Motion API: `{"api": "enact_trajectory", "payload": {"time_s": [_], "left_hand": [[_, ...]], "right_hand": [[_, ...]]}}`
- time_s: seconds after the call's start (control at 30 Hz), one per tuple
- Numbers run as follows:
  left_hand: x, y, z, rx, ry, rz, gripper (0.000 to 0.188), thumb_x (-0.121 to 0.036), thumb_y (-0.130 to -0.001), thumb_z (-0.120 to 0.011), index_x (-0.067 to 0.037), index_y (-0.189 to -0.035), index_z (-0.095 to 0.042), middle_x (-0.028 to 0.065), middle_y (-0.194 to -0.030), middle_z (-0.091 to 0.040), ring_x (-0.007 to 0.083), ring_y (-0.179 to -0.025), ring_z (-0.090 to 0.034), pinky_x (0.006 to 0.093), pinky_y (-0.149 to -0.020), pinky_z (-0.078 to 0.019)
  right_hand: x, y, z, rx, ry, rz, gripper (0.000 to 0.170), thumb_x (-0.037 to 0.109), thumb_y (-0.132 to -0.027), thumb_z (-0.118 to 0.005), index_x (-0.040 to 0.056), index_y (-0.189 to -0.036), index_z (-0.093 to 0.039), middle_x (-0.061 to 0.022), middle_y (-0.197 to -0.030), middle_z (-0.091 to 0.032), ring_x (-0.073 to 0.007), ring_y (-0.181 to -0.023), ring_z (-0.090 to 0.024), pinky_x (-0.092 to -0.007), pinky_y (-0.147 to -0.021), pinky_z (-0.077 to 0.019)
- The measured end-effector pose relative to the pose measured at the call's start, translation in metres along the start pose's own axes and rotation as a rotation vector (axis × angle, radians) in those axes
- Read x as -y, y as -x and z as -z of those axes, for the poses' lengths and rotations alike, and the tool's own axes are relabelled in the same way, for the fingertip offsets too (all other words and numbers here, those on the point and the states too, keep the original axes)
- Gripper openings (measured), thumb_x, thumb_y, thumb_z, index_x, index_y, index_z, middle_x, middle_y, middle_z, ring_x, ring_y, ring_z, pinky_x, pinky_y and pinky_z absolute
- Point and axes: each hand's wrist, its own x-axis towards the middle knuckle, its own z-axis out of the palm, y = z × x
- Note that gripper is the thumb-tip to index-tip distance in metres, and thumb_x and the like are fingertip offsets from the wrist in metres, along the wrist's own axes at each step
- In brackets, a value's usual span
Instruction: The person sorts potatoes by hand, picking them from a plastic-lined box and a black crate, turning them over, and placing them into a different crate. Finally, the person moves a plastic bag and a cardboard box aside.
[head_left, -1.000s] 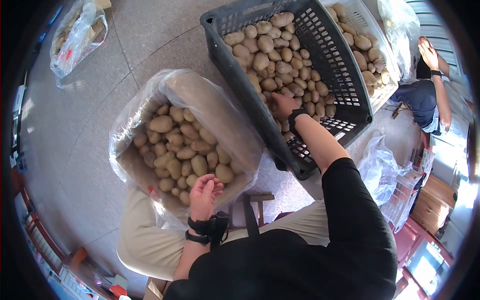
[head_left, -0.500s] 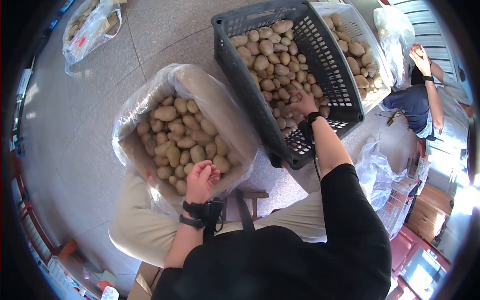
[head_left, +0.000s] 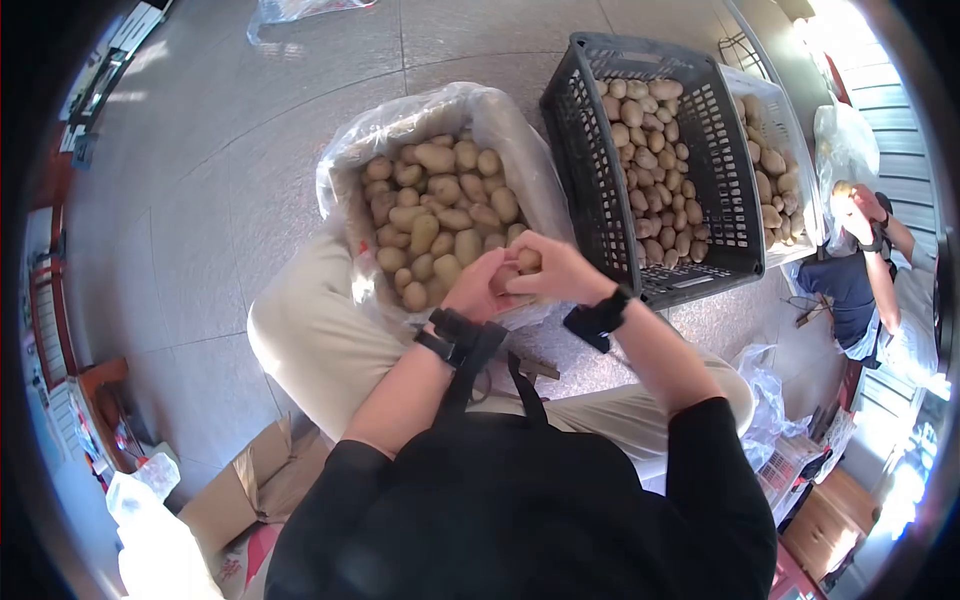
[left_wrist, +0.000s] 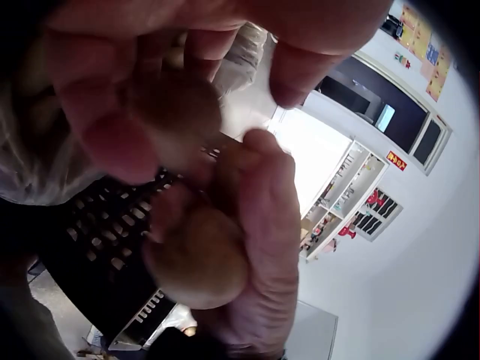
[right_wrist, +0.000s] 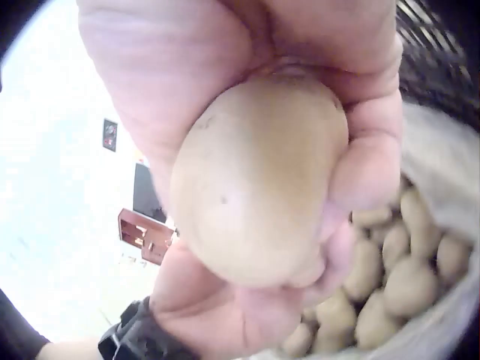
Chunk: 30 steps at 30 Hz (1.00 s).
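Both hands meet over the near right edge of a plastic-lined container point(head_left: 530, 130) full of potatoes point(head_left: 430, 215). In my right hand point(head_left: 565, 272) is a pale potato point(right_wrist: 259, 180), held against the palm with the fingers curled round it. My left hand point(head_left: 478, 287) touches the right one, palm turned up. Its fingers bend round a second, darker potato point(left_wrist: 180, 112), blurred and partly hidden by those fingers in the left wrist view. A black slatted crate point(head_left: 745, 190) with more potatoes point(head_left: 660, 165) stands to the right.
Behind the black crate is a white crate point(head_left: 805, 205) of potatoes. Another person point(head_left: 850, 290) sits at the far right, holding something. A cardboard box point(head_left: 225, 500) lies at lower left. Clear plastic bags point(head_left: 765, 395) sit by the right knee.
My right hand has left the black crate and come left to my left hand, bringing a potato. The head view has shifted, so container and crates appear further right.
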Motion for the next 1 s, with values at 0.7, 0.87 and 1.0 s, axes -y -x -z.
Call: {"api": "enact_trajectory", "payload": {"time_s": [0.7,0.87,1.0], "left_hand": [[0.013,-0.024,0.105,-0.319,0.161,-0.147,0.015,-0.018,-0.085,-0.055,-0.005,-0.087,-0.050,0.0080,-0.079,-0.054,0.0172,-0.069,-0.054,0.0263,-0.054,-0.0482],[0.015,-0.037,0.120,-0.275,0.236,-0.149,0.015,-0.017,-0.085,-0.054,-0.003,-0.089,-0.050,0.0105,-0.086,-0.053,0.0204,-0.074,-0.054,0.0289,-0.058,-0.0483],[0.009,-0.029,0.120,-0.233,0.213,-0.170,0.018,-0.016,-0.083,-0.055,-0.004,-0.096,-0.050,0.0092,-0.090,-0.050,0.0214,-0.078,-0.052,0.0314,-0.062,-0.0474]], "right_hand": [[-0.104,-0.059,-0.097,-0.150,-1.082,-0.574,0.027,0.024,-0.081,-0.055,0.0087,-0.104,-0.053,-0.0040,-0.088,-0.053,-0.0187,-0.073,-0.053,-0.0315,-0.059,-0.0457],[-0.096,-0.063,-0.114,-0.276,-0.759,-0.425,0.027,0.017,-0.076,-0.058,0.0050,-0.099,-0.056,-0.0080,-0.092,-0.057,-0.0243,-0.081,-0.056,-0.0357,-0.069,-0.0462],[-0.125,-0.071,-0.134,-0.669,0.159,0.106,0.030,0.012,-0.074,-0.056,0.0023,-0.102,-0.055,-0.0111,-0.090,-0.060,-0.0202,-0.082,-0.058,-0.0300,-0.069,-0.0468]]}}
